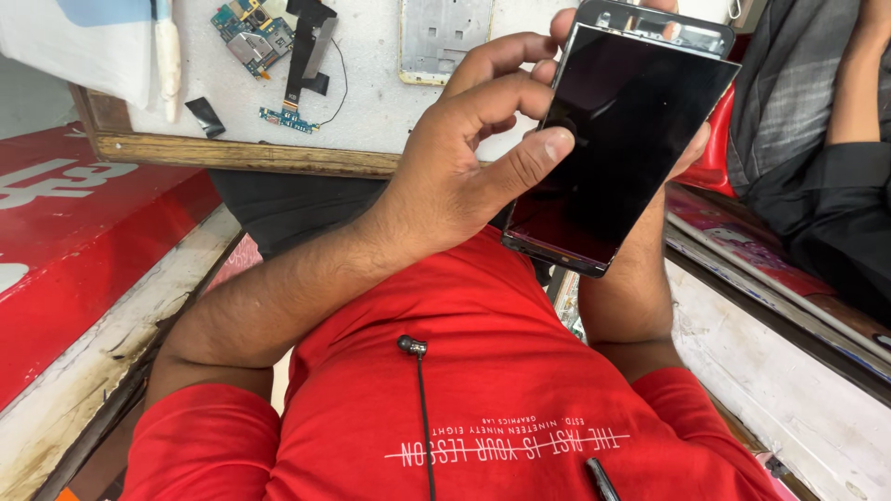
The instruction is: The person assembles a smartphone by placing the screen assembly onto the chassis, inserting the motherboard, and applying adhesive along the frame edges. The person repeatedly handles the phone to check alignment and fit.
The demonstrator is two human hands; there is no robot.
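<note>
A smartphone [631, 130] with a dark, unlit screen is held up in front of my chest, tilted with its top end away from me. My left hand [464, 158] grips its left edge, the thumb pressing flat on the glass. My right hand [694, 148] is mostly hidden behind the phone and supports it from the back. Only its fingertips show at the phone's right edge and top corner.
A white work board with a wooden edge [241, 153] lies ahead, carrying a green circuit board [251, 37], a black flex cable [302, 56], a small black piece [204, 116] and a bare phone frame [441, 37]. A red counter [83, 241] runs along the left. Another person in dark clothes [817, 139] sits at right.
</note>
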